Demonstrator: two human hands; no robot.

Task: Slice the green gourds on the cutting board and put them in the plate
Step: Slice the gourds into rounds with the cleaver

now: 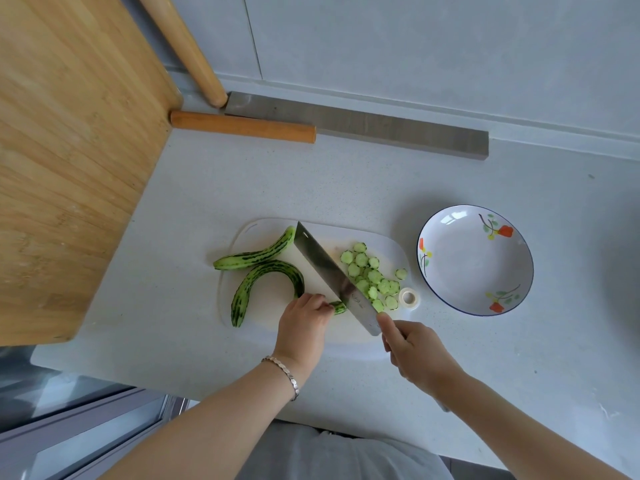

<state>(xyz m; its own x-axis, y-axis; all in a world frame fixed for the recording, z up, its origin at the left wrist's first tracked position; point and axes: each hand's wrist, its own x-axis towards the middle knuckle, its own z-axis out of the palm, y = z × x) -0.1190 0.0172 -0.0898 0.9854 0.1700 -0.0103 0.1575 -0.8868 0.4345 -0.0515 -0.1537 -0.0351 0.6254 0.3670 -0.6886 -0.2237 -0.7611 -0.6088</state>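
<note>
Midway: left hand (304,315) pinches striped green gourd stub (340,307), right hand (415,351) grips steel cleaver (332,268); rounds (372,278) piled, two gourds (256,256) uncut, floral plate (474,261) unfilled.

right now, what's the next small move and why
Probably one more cut: the right hand brings the cleaver down through the gourd stub pinched by the left hand. The blade sits against it, and the slices are not in the plate yet.

tape roll (408,296) between slices (375,276) and plate (474,268), cleaver (332,271) (tilted) alongside
</note>
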